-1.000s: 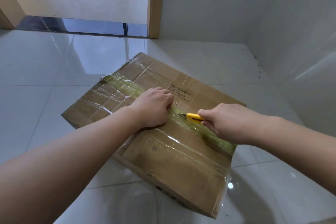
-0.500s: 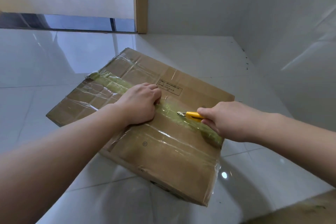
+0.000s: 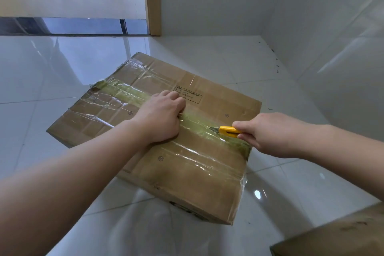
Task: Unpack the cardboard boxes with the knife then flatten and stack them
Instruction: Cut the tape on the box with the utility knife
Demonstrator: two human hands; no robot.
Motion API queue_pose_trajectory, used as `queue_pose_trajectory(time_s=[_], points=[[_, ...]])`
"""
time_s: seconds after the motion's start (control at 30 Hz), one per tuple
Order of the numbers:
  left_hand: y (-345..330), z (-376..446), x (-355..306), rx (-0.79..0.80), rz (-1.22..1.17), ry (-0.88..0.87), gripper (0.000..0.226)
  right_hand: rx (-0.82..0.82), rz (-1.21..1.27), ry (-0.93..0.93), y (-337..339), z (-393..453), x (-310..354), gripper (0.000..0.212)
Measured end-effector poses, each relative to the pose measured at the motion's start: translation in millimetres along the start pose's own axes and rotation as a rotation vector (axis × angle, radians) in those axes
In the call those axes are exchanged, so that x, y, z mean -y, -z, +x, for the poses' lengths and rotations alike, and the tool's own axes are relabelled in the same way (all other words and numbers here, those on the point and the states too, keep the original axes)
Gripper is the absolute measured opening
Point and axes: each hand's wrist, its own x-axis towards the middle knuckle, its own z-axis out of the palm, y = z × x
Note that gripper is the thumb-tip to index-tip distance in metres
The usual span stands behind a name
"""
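A brown cardboard box [image 3: 187, 172] lies flat on the white tiled floor, wrapped in clear tape with a yellow-green tape strip [image 3: 128, 91] running along its centre seam. My left hand [image 3: 160, 118] rests on the middle of the box top with its fingers curled down onto the seam. My right hand [image 3: 268, 133] grips a yellow utility knife [image 3: 228, 131]. The blade tip touches the tape strip near the box's right end, a short way right of my left hand.
A second piece of brown cardboard [image 3: 332, 235] shows at the bottom right corner. White walls [image 3: 311, 27] close the corner behind and to the right of the box. A wooden door frame [image 3: 153, 0] stands at the back, with glossy floor tiles [image 3: 41, 68] to the left.
The knife in my right hand has drawn back to the right along the tape strip, widening the gap to my left hand. My left hand stays pressed on the seam.
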Motion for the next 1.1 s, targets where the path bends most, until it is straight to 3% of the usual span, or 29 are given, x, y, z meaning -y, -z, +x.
queue_pose_trajectory(time_s=[0.17, 1.1], points=[[-8, 4, -39, 0.038, 0.002, -0.113, 0.028, -0.027, -0.001, 0.021, -1, -3, -2, 0.023], [-15, 13, -43, 0.111, 0.022, -0.045, 0.021, 0.072, -0.025, -0.013, 8, -17, -3, 0.020]])
